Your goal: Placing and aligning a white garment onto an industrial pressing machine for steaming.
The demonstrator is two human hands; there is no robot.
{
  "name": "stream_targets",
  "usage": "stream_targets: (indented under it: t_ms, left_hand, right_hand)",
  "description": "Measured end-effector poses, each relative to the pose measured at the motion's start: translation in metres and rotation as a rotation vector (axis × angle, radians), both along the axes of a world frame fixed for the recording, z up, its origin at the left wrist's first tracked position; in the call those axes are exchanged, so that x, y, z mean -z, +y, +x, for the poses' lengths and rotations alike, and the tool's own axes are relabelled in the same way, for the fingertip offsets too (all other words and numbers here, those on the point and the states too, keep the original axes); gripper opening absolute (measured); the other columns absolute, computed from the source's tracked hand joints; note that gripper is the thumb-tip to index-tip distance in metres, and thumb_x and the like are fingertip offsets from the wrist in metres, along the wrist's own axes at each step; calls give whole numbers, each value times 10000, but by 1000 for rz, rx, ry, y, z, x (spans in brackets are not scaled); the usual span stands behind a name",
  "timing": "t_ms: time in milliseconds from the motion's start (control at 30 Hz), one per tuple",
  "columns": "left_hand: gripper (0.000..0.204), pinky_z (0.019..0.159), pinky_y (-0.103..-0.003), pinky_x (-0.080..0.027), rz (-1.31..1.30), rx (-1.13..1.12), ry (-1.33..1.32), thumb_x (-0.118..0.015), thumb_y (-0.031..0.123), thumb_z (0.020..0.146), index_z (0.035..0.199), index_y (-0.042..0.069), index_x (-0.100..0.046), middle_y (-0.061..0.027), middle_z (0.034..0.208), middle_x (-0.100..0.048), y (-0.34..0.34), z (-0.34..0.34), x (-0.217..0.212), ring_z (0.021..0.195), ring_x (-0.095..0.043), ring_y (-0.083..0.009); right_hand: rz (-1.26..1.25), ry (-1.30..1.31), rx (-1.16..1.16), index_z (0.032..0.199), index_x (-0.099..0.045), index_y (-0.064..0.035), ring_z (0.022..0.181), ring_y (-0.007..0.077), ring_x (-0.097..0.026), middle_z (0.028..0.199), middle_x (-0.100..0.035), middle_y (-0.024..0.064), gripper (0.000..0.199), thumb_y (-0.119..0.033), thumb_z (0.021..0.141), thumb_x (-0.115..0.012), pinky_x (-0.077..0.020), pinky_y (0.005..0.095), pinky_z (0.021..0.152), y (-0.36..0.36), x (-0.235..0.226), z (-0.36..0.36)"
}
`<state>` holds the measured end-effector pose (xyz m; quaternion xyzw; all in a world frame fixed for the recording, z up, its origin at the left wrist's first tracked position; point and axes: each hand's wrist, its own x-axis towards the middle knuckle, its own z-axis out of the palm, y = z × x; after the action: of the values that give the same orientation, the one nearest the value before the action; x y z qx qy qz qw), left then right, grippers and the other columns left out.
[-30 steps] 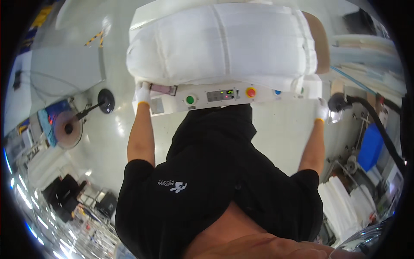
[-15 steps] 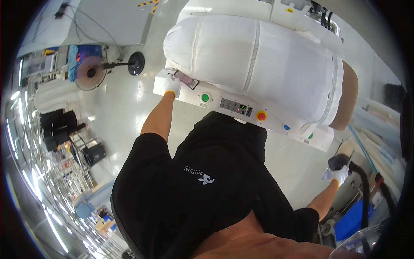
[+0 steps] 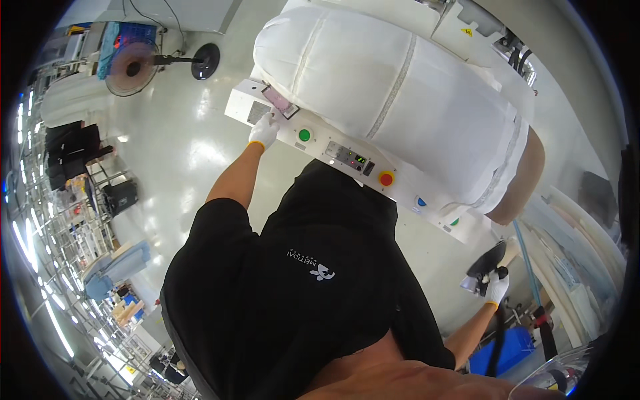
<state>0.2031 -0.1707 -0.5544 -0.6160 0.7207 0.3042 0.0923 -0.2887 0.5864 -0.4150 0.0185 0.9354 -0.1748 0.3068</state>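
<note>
overhead, big white padded bundle [image 3: 407,100], quilted fabric with stitched seams, rounded, lies on machine above control panel [image 3: 347,157]. panel long, white, smooth metal, with round green button [image 3: 305,135] and red button [image 3: 386,179]. left hand [image 3: 264,131], white knit glove, fingers curled on panel's left end, just below bundle edge. right hand [image 3: 495,288], gloved, closed around black tool [image 3: 485,261], well apart from bundle.
</note>
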Motion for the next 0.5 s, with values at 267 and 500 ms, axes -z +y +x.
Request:
stream_targets:
  t_ms: [267, 500]
  left_hand:
    - [442, 883, -389, -515, 101, -55, 167, -481, 281, 936, 1290, 81, -655, -135, 1084, -719, -13, 17, 16, 973, -655, -321]
    - [362, 796, -325, -517, 302, -146, 422, -500, 204, 938, 1214, 74, -696, -107, 990, -722, -30, 41, 45, 846, -637, -232]
  right_hand:
    - [-1078, -165, 331, 1127, -623, -44, 589, 99, -455, 719, -539, 1, 234, -200, 976, -533, -386, 223, 554, -335, -96, 12]
    - [-490, -123, -437, 1010, -689, -17, 458, 146, -436, 599, -505, 28, 295, -287, 912, -624, -336, 305, 400, -692, -63, 68]
